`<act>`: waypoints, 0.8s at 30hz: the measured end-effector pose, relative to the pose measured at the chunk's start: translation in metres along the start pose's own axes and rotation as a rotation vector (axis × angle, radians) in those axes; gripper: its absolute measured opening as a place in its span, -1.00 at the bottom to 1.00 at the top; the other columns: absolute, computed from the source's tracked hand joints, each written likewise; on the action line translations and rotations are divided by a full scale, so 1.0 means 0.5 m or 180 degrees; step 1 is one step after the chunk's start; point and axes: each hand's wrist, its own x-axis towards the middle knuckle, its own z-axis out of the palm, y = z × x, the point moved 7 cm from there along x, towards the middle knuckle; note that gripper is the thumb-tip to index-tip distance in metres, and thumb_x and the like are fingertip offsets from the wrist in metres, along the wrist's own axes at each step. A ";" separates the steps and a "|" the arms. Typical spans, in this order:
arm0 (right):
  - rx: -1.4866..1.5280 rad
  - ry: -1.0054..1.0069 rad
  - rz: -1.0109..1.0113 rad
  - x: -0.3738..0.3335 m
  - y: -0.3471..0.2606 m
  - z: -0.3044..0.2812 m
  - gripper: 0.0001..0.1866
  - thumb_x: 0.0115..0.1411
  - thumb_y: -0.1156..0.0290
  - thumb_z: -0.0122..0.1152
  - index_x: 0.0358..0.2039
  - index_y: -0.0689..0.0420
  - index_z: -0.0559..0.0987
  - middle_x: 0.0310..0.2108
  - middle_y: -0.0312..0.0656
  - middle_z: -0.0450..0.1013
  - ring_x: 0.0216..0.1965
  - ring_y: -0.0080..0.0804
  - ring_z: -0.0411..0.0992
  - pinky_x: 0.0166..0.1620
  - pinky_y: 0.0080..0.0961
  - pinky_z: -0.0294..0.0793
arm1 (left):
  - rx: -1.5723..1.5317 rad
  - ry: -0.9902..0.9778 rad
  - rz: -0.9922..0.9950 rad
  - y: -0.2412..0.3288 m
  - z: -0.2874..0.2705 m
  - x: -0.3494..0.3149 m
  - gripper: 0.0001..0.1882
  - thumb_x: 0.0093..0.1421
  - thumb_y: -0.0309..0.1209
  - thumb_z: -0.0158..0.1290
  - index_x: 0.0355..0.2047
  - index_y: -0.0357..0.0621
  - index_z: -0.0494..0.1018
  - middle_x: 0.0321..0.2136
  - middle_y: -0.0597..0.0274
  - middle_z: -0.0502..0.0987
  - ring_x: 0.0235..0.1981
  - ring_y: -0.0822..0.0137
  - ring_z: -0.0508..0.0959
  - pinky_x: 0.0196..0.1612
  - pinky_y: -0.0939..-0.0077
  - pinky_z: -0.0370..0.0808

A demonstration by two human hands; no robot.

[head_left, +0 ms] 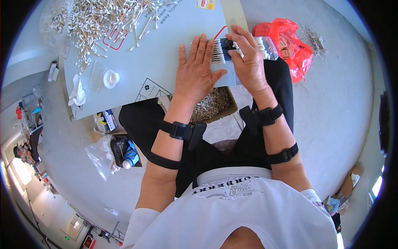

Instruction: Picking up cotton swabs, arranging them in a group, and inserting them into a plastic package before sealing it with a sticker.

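My left hand (195,66) lies flat on the table, palm down, fingers stretched out. Its fingers rest beside and partly over a neat row of cotton swabs (218,52). To its right, my right hand (250,62) arches with bent fingers, thumb and forefinger apart, over a small dark patch (227,46) at the end of that row. More swabs show under and beyond the right hand, inside a clear plastic bag (271,50) at the table's right edge. Whether the right fingers touch the bag is hidden.
A large loose heap of cotton swabs (99,23) covers the table's far left. Nearer stand a round white tub (110,79) and a crumpled tissue (77,91). Beneath the table edge, a carton (226,108) holds more swabs. A red plastic bag (296,54) lies at right.
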 end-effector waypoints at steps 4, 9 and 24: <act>-0.1263 -0.0338 -0.0757 0.010 -0.025 -0.005 -0.53 -0.07 0.49 0.40 -0.07 0.12 0.57 0.24 -0.14 0.26 0.31 -0.07 0.14 0.30 -0.17 0.17 | -0.0077 0.0081 0.0027 0.000 -0.002 0.000 -0.11 0.19 0.18 -0.03 0.37 -0.09 0.05 0.39 0.12 0.04 0.42 0.19 -0.01 0.41 -0.02 -0.23; -0.1578 -0.0772 -0.0815 0.017 0.006 0.018 -0.39 -0.18 0.27 0.53 -0.03 -0.04 0.59 0.30 -0.28 0.20 0.40 -0.19 -0.06 0.38 -0.06 -0.11 | -0.0188 0.0135 0.0053 0.000 -0.008 0.002 -0.12 0.19 0.18 -0.03 0.35 -0.10 0.09 0.38 0.10 0.07 0.41 0.17 0.02 0.41 -0.04 -0.20; -0.1529 -0.0660 -0.0665 0.019 0.017 0.023 -0.46 -0.17 0.31 0.52 -0.07 -0.10 0.66 0.31 -0.38 0.23 0.42 -0.22 -0.07 0.38 -0.05 -0.13 | -0.0083 0.0044 0.0049 -0.005 -0.001 0.007 -0.12 0.19 0.18 -0.03 0.37 -0.04 0.05 0.40 0.14 0.03 0.42 0.21 -0.01 0.41 -0.03 -0.21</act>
